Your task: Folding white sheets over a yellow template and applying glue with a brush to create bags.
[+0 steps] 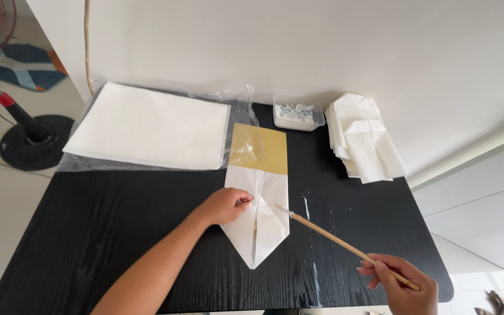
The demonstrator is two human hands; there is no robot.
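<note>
On the black table (pixel 118 227), a white paper (pixel 261 224) lies folded to a point toward me, over a yellow-brown card (pixel 266 151). My left hand (pixel 226 205) presses on the paper's left flap, fingertips near the centre seam. My right hand (pixel 401 283) grips a thin wooden brush (pixel 345 246) by its near end. The brush tip hovers just right of the folded paper's edge.
A stack of white sheets in a clear plastic bag (pixel 147 128) lies at the back left. A small clear tub of white paste (pixel 297 115) stands at the back by the wall. Folded white paper pieces (pixel 363 140) are piled back right. A fan base (pixel 30 140) stands on the floor, left.
</note>
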